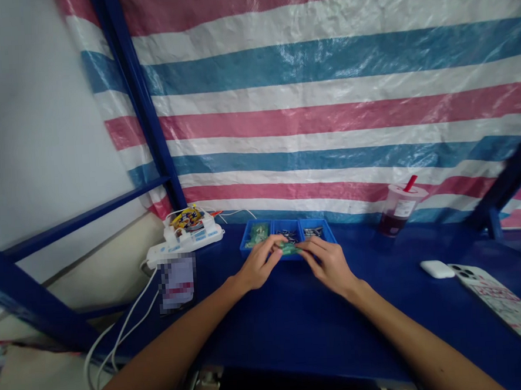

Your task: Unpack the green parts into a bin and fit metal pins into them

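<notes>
L hand [258,263] & R hand [329,265] pinched a green plastic pc [289,248] btwn fingers, at the front edge of a blue 3-compt tray [330,233] on the table [286,323]. L compt held green pcs [257,233]; mid & R, small dark pcs [312,232]. Cup [400,209] w/ red straw [410,183] stood well off to R.

No words or numbers legible. White rectangular label [404,208] on the clear plastic cup with dark red drink and red straw [391,223]: fine dark print, too small to read. White, patterned phone case [512,303]: red letter-like markings, too blurred. Flat, dark-edged phone [177,282], left: screen pixelated, unreadable.
</notes>
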Motion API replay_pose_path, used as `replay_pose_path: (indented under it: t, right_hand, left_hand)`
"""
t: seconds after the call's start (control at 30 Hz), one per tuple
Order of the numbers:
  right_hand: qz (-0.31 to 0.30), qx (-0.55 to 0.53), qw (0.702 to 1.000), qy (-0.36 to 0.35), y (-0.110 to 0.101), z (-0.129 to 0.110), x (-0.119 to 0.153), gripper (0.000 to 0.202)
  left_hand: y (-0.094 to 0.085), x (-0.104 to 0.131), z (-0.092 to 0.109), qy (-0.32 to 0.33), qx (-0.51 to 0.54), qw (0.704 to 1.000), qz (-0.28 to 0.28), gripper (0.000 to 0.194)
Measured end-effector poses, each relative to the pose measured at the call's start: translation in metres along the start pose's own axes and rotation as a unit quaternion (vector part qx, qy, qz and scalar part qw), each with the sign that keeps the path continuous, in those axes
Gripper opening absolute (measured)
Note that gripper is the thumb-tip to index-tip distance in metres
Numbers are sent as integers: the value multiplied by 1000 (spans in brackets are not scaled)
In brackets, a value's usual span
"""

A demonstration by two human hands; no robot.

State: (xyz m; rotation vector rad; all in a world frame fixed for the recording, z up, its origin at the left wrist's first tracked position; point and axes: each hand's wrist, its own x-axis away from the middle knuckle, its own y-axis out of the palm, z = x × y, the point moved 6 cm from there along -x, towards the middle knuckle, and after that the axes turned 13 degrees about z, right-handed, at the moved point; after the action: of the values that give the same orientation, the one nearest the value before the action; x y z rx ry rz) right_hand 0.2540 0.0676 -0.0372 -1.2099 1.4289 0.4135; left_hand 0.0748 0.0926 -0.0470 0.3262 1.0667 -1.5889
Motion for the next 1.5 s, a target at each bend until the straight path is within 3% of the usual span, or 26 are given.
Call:
replay_pose_path:
  t: [0.1, 0.33, 0.47, 0.67, 0.83, 0.97, 1.2, 1.3, 1.5]
  right_hand:
    - [9, 2, 1000, 24, -1, 2, -1, 19]
    - [5, 9, 1000, 24, 0, 3, 0, 24]
    - [-3, 16, 1000, 21, 0, 4, 1, 13]
    - [-43, 37, 998, -31, 8, 1, 4, 34]
    - [-50, 36, 997, -43, 8, 0, 6, 27]
    - [-37, 37, 998, -43, 4, 1, 5, 24]
    - [2, -7, 1000, 20, 0, 6, 2, 14]
    - [8, -16, 998, 56, 1, 10, 3, 19]
    - [-45, -4, 996, 79, 9, 11, 4, 34]
  left_hand:
    - [6, 1, 2, 25, 5, 999, -42, 32]
    - [4, -2, 0, 35, -41, 998, 25, 20]
    - [-1, -3, -1, 27, -65, 996, 57, 22]
    - [-1, -2, -6, 17, -77, 996, 50, 31]
    - [2, -1, -4, 17, -82, 996, 29, 32]
    - [-2, -1, -1, -1, -71, 996, 51, 18]
    - [-5, -2, -5, 11, -21, 998, 60, 30]
    - [-2, -2, -4, 31, -33, 998, 54, 24]
    - [-10, -5, -3, 42, -57, 993, 99, 16]
